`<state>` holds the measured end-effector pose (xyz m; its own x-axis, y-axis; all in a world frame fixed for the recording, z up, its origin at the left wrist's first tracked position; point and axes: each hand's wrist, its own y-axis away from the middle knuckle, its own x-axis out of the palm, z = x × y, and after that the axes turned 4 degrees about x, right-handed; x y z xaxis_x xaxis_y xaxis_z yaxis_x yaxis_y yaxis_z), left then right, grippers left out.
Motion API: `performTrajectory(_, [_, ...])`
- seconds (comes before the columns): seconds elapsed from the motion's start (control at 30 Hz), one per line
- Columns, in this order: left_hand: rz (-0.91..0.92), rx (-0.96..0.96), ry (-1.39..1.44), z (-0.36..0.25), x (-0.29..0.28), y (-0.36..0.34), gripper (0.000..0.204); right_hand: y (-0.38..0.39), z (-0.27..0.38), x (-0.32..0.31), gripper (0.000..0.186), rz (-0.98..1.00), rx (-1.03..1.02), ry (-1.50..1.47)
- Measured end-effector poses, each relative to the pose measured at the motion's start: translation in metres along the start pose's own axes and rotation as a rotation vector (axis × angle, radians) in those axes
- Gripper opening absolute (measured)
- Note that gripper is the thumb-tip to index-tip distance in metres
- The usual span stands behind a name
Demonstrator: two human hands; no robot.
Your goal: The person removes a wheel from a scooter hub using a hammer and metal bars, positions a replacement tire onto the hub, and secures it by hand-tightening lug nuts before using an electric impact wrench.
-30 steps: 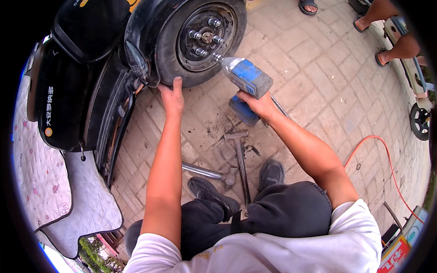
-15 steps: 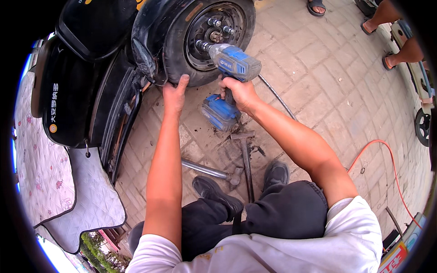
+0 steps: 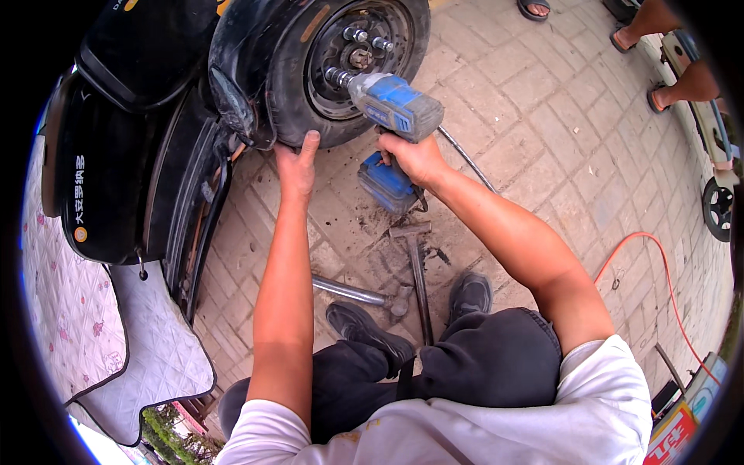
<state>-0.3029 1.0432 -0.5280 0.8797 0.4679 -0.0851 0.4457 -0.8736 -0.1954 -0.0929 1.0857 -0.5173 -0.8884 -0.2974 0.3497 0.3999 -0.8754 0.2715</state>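
A black tire (image 3: pixel 288 97) sits on a steel wheel rim (image 3: pixel 319 105) on a black vehicle. My left hand (image 3: pixel 295 172) grips the tire's lower edge, its thumb up against the sidewall and its fingers hidden behind. In my right hand (image 3: pixel 416 160) is a blue and grey cordless impact wrench (image 3: pixel 399 105), held by the handle, its battery pack (image 3: pixel 386 184) hanging below. The wrench's socket (image 3: pixel 339 77) points at the left side of the rim, over a fastening point; the exact fit is hidden. Two more shiny lug fittings (image 3: pixel 356 34) stick out near the hub (image 3: pixel 360 58).
Two hammers (image 3: pixel 418 279) (image 3: pixel 353 292) lie on the brick paving by my shoes. A thin metal bar (image 3: pixel 469 159) rests right of the wrench. An orange hose (image 3: pixel 668 283) curves at right. Another person's feet (image 3: pixel 659 98) are at upper right. A quilted cover (image 3: pixel 147 341) hangs at left.
The impact wrench has turned slightly in my right hand, its battery pack swinging right. The wheel and vehicle appear a little further left in view. My left hand stays on the tire.
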Motion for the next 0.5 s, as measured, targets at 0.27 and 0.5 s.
performTrajectory(0.27, [-0.006, 0.06, 0.018, 0.001, 0.003, 0.001, 0.09, 0.001, 0.0, -0.001, 0.011, 0.001, 0.011, 0.014])
performTrajectory(0.5, [0.042, 0.079, -0.132, 0.013, 0.0, 0.002, 0.093, -0.001, -0.005, -0.02, 0.044, -0.067, -0.214, 0.328])
